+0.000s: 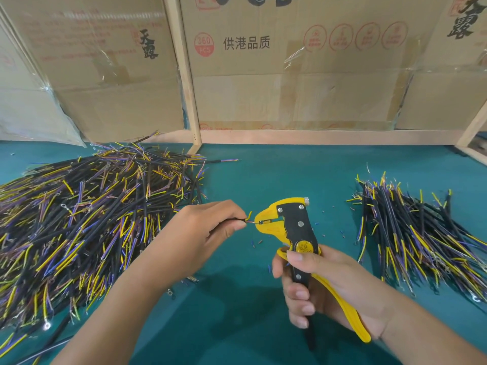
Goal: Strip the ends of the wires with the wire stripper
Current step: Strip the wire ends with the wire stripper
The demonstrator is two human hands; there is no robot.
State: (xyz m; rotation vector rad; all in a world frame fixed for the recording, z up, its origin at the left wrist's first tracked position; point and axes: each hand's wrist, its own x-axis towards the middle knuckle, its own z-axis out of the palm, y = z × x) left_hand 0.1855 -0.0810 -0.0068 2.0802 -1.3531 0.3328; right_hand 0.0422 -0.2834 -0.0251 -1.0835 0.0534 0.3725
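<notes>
My right hand (324,283) grips the handles of a yellow and black wire stripper (292,227), jaws pointing left. My left hand (210,227) pinches a black-sheathed wire (247,219) between thumb and fingers. One thin core of it reaches into the stripper's jaws, and a yellow core curls up beside them. A large heap of wires (87,219) with yellow, purple and blue cores lies to the left of my left hand. A smaller pile of wires (411,233) lies to the right of the stripper.
A teal mat (276,175) covers the table. Small bits of cut insulation (257,243) lie scattered under the stripper. Cardboard boxes (290,75) and a wooden frame (184,75) stand along the back edge.
</notes>
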